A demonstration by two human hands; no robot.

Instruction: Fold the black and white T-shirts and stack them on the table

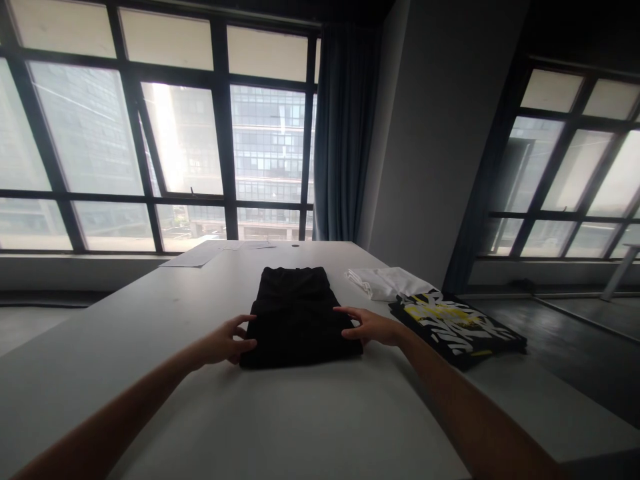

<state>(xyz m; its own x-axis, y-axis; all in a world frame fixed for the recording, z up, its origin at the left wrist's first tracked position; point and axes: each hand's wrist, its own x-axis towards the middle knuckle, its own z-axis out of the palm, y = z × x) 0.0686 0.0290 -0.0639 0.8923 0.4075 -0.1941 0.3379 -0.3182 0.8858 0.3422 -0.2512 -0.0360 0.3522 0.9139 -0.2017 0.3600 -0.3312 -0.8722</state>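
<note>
A black garment, folded into a compact stack, lies flat on the white table in front of me. My left hand touches its left edge, with thumb and fingers apart. At its right edge rests my right hand, fingers also spread, the fingertips on the cloth. Neither hand is closed around the fabric. The undersides of both hands are partly hidden.
Right of the black garment lie a folded white cloth and a dark folded garment with a yellow and white print, touching each other. Papers lie at the table's far left. Windows and a blue curtain stand beyond.
</note>
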